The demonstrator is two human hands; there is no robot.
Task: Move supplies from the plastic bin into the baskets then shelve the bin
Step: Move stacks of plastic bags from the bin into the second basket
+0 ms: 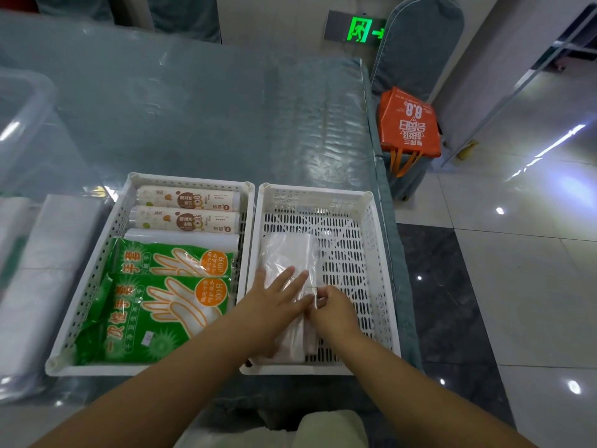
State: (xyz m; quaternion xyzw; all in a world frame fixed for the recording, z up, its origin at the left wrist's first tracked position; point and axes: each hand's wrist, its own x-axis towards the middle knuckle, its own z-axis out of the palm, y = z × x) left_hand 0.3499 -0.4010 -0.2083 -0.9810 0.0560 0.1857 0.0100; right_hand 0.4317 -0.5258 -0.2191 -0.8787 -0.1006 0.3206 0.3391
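Observation:
Two white perforated baskets stand side by side on the plastic-covered table. The left basket holds two green glove packs, two rolls and a white pack. In the right basket lies a clear plastic packet along its left side. My left hand rests flat on that packet, fingers spread. My right hand pinches the packet's right edge. The clear plastic bin stands at the far left, mostly out of frame.
White plastic-wrapped packs lie on the table left of the baskets. An orange bag sits beyond the table's right edge, by a padded chair. Tiled floor runs along the right. A green exit sign glows at the back.

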